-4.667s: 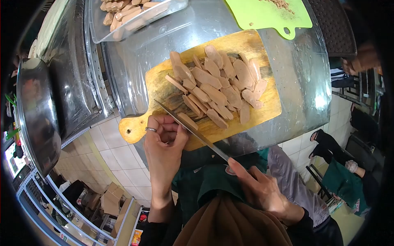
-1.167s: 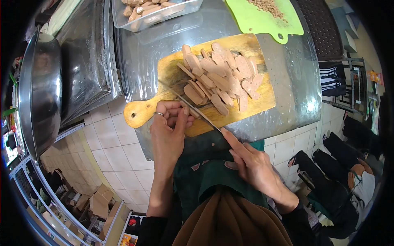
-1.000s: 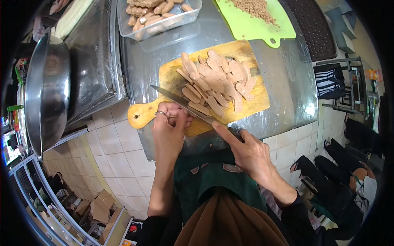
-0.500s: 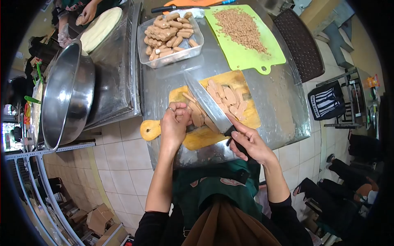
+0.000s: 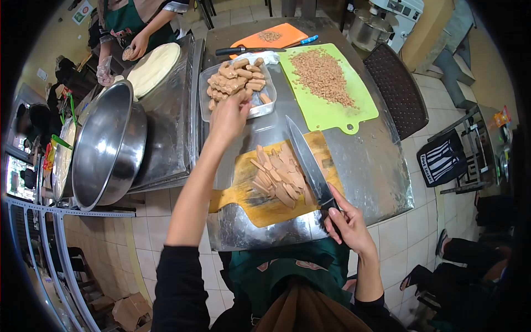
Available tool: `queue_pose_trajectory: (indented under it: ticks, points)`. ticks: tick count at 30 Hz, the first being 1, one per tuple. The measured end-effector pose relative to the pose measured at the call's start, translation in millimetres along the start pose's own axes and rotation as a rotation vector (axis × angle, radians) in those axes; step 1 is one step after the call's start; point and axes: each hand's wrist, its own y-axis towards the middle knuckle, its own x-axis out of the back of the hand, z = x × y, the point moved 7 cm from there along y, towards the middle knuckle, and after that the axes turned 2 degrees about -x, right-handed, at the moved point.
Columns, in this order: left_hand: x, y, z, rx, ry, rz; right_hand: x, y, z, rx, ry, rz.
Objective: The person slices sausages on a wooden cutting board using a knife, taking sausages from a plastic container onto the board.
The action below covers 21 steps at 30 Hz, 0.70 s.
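Note:
My left hand [image 5: 229, 116] is at the near side of a clear plastic tub [image 5: 264, 110] heaped with brown sausages [image 5: 227, 80]. Its fingers are curled down among the sausages, and what they grip is hidden. In my right hand [image 5: 348, 224] is the black handle of a large kitchen knife [image 5: 307, 160], the blade slanting up and left over a wooden cutting board [image 5: 263, 217]. Sliced sausage strips [image 5: 281, 176] lie in a loose pile on the board, left of the blade.
Beyond lies a green cutting board [image 5: 362, 113] with diced sausage [image 5: 321, 74]. An orange board [image 5: 285, 34] and a black-handled knife [image 5: 232, 51] are at the back. A steel bowl [image 5: 110, 149] stands left. Another person's hands [image 5: 139, 44] work by a flat dough round [image 5: 155, 69].
My left hand has left the sausage pieces on the wooden board and moved forward to the tub. The knife has shifted right, off the middle of the slices. The view has tilted up.

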Motion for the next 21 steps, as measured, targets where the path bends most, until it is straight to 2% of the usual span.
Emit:
queue_pose_trajectory:
  ticks: [6, 9, 13, 16, 17, 19, 20, 21]
  points:
    - [-87.8, 100.7, 36.0, 0.187, 0.384, 0.477, 4.3, -17.7, -5.0, 0.030, -0.012, -0.065]
    - [-101.3, 109.8, 33.7, 0.201, 0.353, 0.589, 9.3, -27.2, -8.6, 0.023, -0.018, -0.092]
    - [-99.7, 103.3, 33.7, 0.226, 0.234, 0.412, 11.5, -33.3, -12.0, 0.017, -0.059, -0.109]
    - [-81.4, 98.7, 39.4, 0.244, -0.006, 0.243, 6.5, -37.6, -7.6, 0.001, -0.143, -0.115]
    - [-71.4, 91.6, 40.0, 0.243, -0.166, 0.115, 3.6, -39.6, -6.4, -0.013, -0.172, -0.114]
    - [-47.8, 75.6, 43.1, 0.112, -0.405, 0.070, -4.9, -42.0, -4.4, -0.001, -0.297, -0.063]
    - [-20.8, 43.6, 14.3, 0.175, -0.626, 0.094, -10.7, -42.1, -4.6, 0.035, -0.371, -0.031]
    - [0.4, 17.8, -0.3, 0.158, -0.668, 0.090, -17.2, -41.9, -4.9, 0.074, -0.444, 0.001]
